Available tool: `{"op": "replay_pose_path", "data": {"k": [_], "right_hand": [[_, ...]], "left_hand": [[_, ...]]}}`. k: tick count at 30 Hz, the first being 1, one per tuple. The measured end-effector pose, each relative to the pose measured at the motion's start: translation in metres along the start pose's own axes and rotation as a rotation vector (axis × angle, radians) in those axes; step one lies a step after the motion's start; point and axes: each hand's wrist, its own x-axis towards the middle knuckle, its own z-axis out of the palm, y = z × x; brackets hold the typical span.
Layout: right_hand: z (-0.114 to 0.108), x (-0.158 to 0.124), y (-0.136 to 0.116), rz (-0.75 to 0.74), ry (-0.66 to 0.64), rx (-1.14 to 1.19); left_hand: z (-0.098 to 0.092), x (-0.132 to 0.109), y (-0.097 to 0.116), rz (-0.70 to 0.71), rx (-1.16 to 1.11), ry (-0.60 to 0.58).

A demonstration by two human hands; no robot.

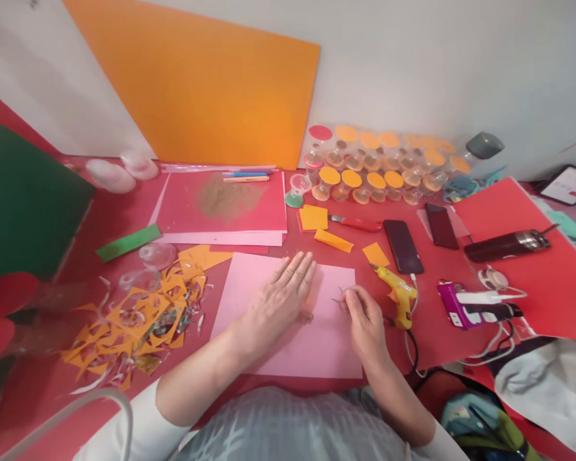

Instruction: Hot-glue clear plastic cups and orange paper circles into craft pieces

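Observation:
My left hand [288,291] is held flat, its fingers stretched out together, over a pink sheet of paper [264,355]. A sliver of orange shows at its edge, and what lies beneath the palm is hidden. To the right, my right hand [365,314] is closed in a pinch above the sheet's right side. Thin dark tips [338,298] stick out from its fingertips; they belong to a small pointed tool whose kind I cannot make out. Just beyond that hand lies a yellow glue gun [399,294] with its cord.
Orange paper scraps [144,320] are heaped at left. Behind are stacked pink and red sheets [216,214] with pens, and plastic cups [365,179] with orange discs. A red-handled cutter [360,223], phone [403,246], purple power strip [461,307] and black bottle [504,246] lie right.

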Motion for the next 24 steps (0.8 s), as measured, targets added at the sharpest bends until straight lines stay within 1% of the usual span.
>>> {"op": "replay_pose_path", "data": {"k": [4,10,13,15,17,18,19,21,24], "right_hand": [[-0.001,-0.001,0.001,-0.008,0.012,0.011],[-0.002,-0.001,0.001,-0.044,0.015,0.03],[-0.003,0.004,-0.003,-0.073,0.009,0.051],[-0.005,0.012,-0.009,-0.09,0.001,0.064],[-0.008,0.023,-0.021,-0.128,-0.016,0.092],[-0.011,0.03,-0.03,-0.178,-0.049,0.128],[-0.015,0.035,-0.041,-0.259,-0.048,0.181],[-0.025,0.044,-0.067,-0.398,-0.111,0.256],[-0.049,0.045,-0.107,-0.523,-0.213,0.375]], "left_hand": [[0.002,-0.001,0.0,0.017,0.017,0.042],[0.003,0.0,0.001,0.022,0.069,0.038],[0.003,0.0,0.0,0.026,0.097,0.048],[0.003,0.001,0.0,0.03,0.116,0.061],[0.003,0.001,-0.001,0.032,0.127,0.058],[0.003,0.002,-0.001,0.032,0.127,0.053],[0.004,0.002,-0.002,0.034,0.122,0.048],[0.006,0.002,-0.003,0.041,0.108,0.057],[0.011,0.001,-0.005,0.052,0.088,0.095]]}}
